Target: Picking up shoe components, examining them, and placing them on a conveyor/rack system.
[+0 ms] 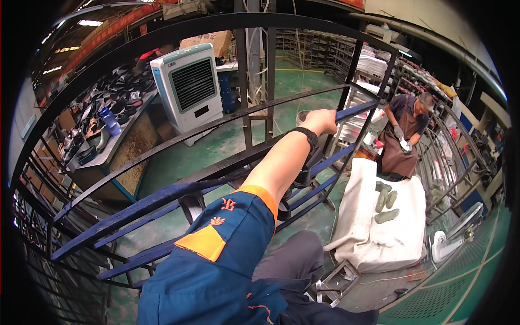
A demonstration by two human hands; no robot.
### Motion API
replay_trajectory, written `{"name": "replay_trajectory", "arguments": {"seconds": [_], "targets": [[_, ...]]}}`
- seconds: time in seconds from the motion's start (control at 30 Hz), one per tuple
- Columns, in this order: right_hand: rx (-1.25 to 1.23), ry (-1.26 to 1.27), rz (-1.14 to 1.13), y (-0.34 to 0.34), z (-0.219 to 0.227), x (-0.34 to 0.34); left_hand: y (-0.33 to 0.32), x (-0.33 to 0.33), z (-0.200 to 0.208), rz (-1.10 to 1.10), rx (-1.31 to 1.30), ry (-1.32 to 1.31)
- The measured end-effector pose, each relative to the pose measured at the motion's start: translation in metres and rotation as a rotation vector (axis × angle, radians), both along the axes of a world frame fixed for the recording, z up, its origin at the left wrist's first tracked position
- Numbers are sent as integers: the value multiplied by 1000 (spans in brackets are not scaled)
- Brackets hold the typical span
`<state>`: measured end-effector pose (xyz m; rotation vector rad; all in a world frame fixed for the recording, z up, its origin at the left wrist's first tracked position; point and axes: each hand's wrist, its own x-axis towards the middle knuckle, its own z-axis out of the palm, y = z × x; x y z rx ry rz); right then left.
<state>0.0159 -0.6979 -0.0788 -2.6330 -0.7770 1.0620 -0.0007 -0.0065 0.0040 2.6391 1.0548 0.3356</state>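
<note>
My left hand [323,121], with a dark band at its wrist, is closed around a blue-wrapped rail [357,110] of a black metal rack [189,24]. The arm stretches across from the lower left, in a dark blue sleeve with orange trim. Dark shoes [192,207] sit on the rack's lower blue bars, partly hidden behind my arm. Just beside the hand is the rim of a small round item [302,116] that I cannot make out. My right hand is out of the picture.
A white air cooler [194,81] stands beyond the rack. Left of it, a workbench [116,149] carries piled shoes and a blue bottle [110,122]. At right, olive shoe-shaped pieces [387,215] lie on a white cloth [403,244]. Behind it, a gloved co-worker [403,127] holds something white. A white fan [447,245] stands nearby.
</note>
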Motion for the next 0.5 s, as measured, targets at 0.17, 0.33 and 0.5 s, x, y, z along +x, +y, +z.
{"name": "replay_trajectory", "arguments": {"seconds": [0.17,0.33,0.5], "targets": [[20,6,18,1,-2,4,3,-5,-1,6,13,-1],[42,13,9,-1,-5,2,2,-3,-1,2,5,8],[-27,15,-14,1,-3,2,2,-3,-2,7,-16,19]]}}
